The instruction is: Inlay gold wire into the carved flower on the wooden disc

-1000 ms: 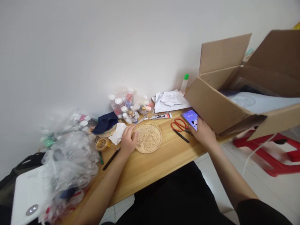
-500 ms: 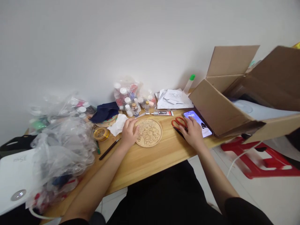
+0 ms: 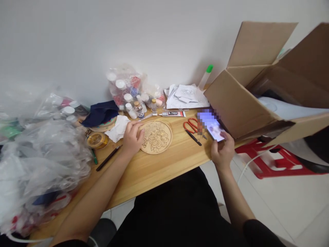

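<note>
Your left hand (image 3: 133,138) rests over the left rim of a round, pale wooden disc with a dark-lined flower pattern (image 3: 157,139) on the light-brown wooden table (image 3: 164,171); thumb and fingers stand apart, but whether they pinch the rim cannot be told; the disc looks light and stiff, so its rim should give a good hold. Your right hand (image 3: 223,151) is bent at the near end of a flat, dark-edged phone with a lit bluish screen (image 3: 217,133), beside the open brown cardboard box (image 3: 231,99); pinching or merely touching, you cannot tell; the phone is probably rigid, slippery and fragile, best taken by its long sides; coarse pixel blocks hide its far part and some of the orange-handled scissors (image 3: 189,131); your fingers cover the disc's left edge.
</note>
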`<state>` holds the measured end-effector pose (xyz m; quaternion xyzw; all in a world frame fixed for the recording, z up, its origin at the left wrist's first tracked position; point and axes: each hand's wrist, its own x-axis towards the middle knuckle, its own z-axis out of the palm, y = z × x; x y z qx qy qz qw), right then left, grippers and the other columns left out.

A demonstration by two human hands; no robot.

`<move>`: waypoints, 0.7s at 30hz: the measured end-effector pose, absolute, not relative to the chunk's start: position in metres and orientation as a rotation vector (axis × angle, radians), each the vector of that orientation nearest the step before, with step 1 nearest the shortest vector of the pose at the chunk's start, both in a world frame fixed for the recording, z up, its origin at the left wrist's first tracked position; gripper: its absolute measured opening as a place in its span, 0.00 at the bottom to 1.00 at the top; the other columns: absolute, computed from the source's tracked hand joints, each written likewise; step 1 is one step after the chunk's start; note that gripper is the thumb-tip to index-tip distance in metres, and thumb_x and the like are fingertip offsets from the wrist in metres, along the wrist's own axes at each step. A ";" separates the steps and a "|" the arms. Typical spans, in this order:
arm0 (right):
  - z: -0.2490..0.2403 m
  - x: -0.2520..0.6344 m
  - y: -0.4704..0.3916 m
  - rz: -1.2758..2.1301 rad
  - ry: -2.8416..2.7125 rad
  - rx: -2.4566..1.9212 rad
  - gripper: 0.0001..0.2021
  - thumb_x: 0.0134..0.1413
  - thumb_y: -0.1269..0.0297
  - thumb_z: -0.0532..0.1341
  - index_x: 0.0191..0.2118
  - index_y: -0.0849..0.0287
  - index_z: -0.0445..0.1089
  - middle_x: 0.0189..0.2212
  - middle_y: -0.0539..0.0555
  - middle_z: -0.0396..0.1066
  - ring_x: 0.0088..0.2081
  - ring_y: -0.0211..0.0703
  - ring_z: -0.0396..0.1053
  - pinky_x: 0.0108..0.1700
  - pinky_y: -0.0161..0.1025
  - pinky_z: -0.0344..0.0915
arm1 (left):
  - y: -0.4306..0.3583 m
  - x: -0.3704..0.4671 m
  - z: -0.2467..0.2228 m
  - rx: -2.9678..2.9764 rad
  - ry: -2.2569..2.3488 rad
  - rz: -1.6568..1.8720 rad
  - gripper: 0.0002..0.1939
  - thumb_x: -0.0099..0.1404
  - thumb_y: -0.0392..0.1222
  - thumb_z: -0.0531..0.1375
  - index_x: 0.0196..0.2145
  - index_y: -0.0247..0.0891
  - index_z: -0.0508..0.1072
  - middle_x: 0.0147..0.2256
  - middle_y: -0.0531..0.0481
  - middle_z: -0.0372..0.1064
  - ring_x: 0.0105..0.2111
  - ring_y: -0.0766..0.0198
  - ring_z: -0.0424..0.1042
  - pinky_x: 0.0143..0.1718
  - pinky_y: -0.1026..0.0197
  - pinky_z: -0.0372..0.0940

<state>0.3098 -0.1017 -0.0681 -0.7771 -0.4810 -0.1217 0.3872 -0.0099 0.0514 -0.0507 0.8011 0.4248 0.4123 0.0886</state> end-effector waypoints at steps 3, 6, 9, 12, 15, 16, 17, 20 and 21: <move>-0.072 0.316 -0.098 -0.338 -1.316 -1.918 0.22 0.55 0.59 0.54 0.54 0.65 0.61 0.48 0.67 0.69 0.50 0.58 0.69 0.52 0.55 0.66 | 0.052 -0.010 -0.051 2.403 1.264 1.233 0.10 0.66 0.40 0.53 0.43 0.37 0.70 0.43 0.44 0.65 0.47 0.57 0.68 0.52 0.53 0.65; -0.071 0.324 -0.095 -0.399 -1.387 -1.865 0.27 0.53 0.56 0.57 0.56 0.66 0.60 0.49 0.69 0.68 0.50 0.61 0.68 0.51 0.59 0.65 | 0.052 -0.010 -0.051 2.426 1.251 1.250 0.10 0.65 0.39 0.53 0.43 0.37 0.70 0.43 0.44 0.65 0.46 0.57 0.68 0.51 0.52 0.65; -0.068 0.330 -0.092 -0.317 -1.422 -1.928 0.33 0.53 0.50 0.58 0.59 0.67 0.57 0.53 0.71 0.66 0.53 0.64 0.66 0.52 0.61 0.64 | 0.052 -0.010 -0.051 2.447 1.236 1.274 0.10 0.65 0.38 0.53 0.43 0.36 0.70 0.43 0.44 0.65 0.46 0.58 0.68 0.50 0.53 0.66; -0.065 0.333 -0.089 -0.218 -1.436 -2.000 0.38 0.52 0.44 0.57 0.61 0.68 0.57 0.54 0.72 0.66 0.53 0.66 0.66 0.52 0.62 0.64 | 0.052 -0.010 -0.052 2.459 1.222 1.295 0.10 0.65 0.37 0.53 0.43 0.36 0.70 0.42 0.44 0.64 0.46 0.58 0.69 0.50 0.53 0.66; -0.063 0.331 -0.091 -0.246 -1.442 -2.002 0.37 0.53 0.43 0.56 0.60 0.69 0.57 0.53 0.72 0.66 0.53 0.67 0.67 0.52 0.63 0.64 | 0.053 -0.010 -0.053 2.463 1.207 1.304 0.10 0.65 0.36 0.53 0.43 0.36 0.70 0.43 0.45 0.64 0.46 0.59 0.69 0.50 0.53 0.66; -0.062 0.329 -0.093 -0.265 -1.444 -1.995 0.36 0.53 0.44 0.56 0.60 0.69 0.58 0.52 0.72 0.67 0.52 0.66 0.67 0.51 0.63 0.64 | 0.053 -0.010 -0.053 2.463 1.205 1.304 0.10 0.64 0.35 0.54 0.43 0.36 0.70 0.43 0.45 0.64 0.46 0.59 0.69 0.50 0.53 0.67; -0.062 0.327 -0.095 -0.284 -1.443 -1.989 0.35 0.54 0.45 0.56 0.59 0.68 0.59 0.51 0.72 0.68 0.51 0.65 0.68 0.50 0.62 0.65 | 0.052 -0.010 -0.054 2.462 1.203 1.304 0.10 0.64 0.35 0.54 0.43 0.36 0.70 0.43 0.45 0.64 0.46 0.59 0.69 0.50 0.53 0.67; -0.060 0.323 -0.098 -0.332 -1.431 -1.974 0.32 0.55 0.47 0.55 0.57 0.67 0.60 0.47 0.70 0.69 0.46 0.61 0.71 0.47 0.60 0.67 | 0.052 -0.010 -0.053 2.459 1.203 1.301 0.10 0.64 0.33 0.54 0.43 0.37 0.70 0.43 0.45 0.64 0.46 0.59 0.69 0.50 0.53 0.67; -0.059 0.323 -0.099 -0.337 -1.428 -1.974 0.31 0.56 0.47 0.55 0.57 0.67 0.60 0.47 0.70 0.69 0.45 0.60 0.71 0.46 0.59 0.68 | 0.052 -0.010 -0.053 2.459 1.200 1.300 0.10 0.63 0.33 0.54 0.43 0.37 0.70 0.43 0.45 0.64 0.47 0.59 0.69 0.50 0.53 0.67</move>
